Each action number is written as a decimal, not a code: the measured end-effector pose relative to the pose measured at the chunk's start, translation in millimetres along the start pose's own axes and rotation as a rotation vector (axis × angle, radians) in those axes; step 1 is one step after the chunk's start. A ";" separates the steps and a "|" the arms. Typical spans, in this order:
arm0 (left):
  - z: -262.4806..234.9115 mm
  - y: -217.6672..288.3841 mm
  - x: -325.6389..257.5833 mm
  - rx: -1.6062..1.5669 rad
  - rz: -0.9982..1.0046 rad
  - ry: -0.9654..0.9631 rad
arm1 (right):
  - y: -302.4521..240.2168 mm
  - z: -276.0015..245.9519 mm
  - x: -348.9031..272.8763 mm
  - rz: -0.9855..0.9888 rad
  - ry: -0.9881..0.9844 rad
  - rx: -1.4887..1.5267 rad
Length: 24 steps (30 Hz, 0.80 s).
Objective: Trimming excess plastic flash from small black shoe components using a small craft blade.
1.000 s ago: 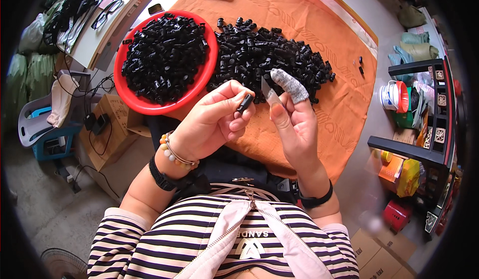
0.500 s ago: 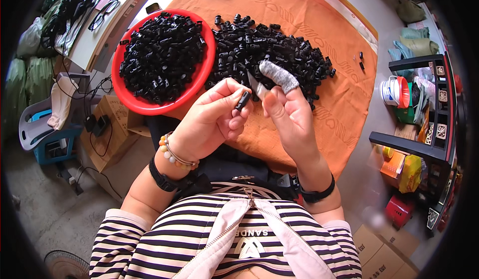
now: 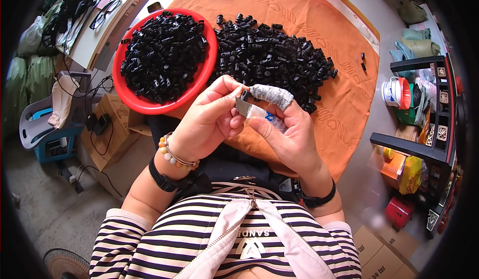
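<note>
Our left grip (image 3: 217,109) pinches a small black part (image 3: 245,95); our right grip (image 3: 293,135) clasps a wrapped blade (image 3: 254,112) beside it; beyond the left grip sits a red basin (image 3: 212,54).

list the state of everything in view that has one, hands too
left hand, pinching a small black part
right hand, gripping the blade
blade, metal tip bare, grip wrapped
grey finger cover, worn on the right index finger
red basin, heaped with black parts
pile of black parts, loose
orange cloth, spread out
</note>
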<state>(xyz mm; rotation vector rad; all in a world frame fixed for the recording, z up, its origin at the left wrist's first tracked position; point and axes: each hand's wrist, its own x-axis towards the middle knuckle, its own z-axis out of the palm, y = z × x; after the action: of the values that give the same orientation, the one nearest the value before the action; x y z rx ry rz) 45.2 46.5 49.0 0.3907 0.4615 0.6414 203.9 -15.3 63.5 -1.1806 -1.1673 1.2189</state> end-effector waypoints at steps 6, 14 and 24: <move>0.6 0.0 -1.2 0.025 0.008 -0.002 | -1.1 -1.2 -1.4 0.003 -0.004 -0.035; -0.6 0.2 -3.3 0.022 -0.009 0.008 | 5.3 -4.5 0.3 -0.066 0.007 -0.066; 0.6 -4.5 -1.9 0.056 -0.041 0.012 | 4.7 4.5 12.4 -0.042 0.095 0.098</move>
<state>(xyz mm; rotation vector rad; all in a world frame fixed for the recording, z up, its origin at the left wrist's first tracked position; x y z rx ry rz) 46.4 41.8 47.9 0.4300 0.4988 0.5926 199.4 -2.8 59.0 -1.1231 -1.0453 1.1633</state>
